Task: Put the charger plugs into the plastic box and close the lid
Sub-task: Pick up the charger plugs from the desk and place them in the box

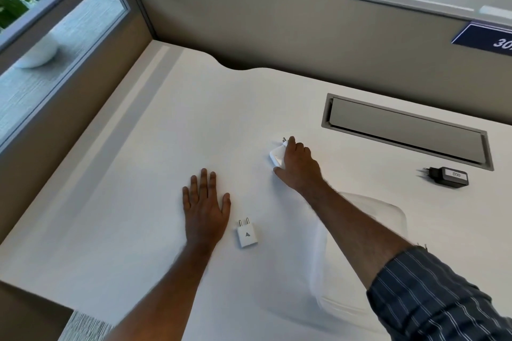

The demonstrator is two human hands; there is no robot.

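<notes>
My right hand [297,167] reaches forward over the white desk and closes around a white charger plug [276,156], its two pins pointing away from me. My left hand [205,203] lies flat on the desk, fingers spread, holding nothing. Just right of it lies a small white charger plug [247,235] with two pins and a grey triangle mark. A black charger plug [446,176] lies far right. The clear plastic box [388,219] sits under my right forearm, largely hidden; whether its lid is open cannot be told.
A grey cable hatch [407,130] is set into the desk behind the plugs. Beige partition walls [277,30] close the desk at the back and left. A window with a white bowl [38,55] outside is at far left.
</notes>
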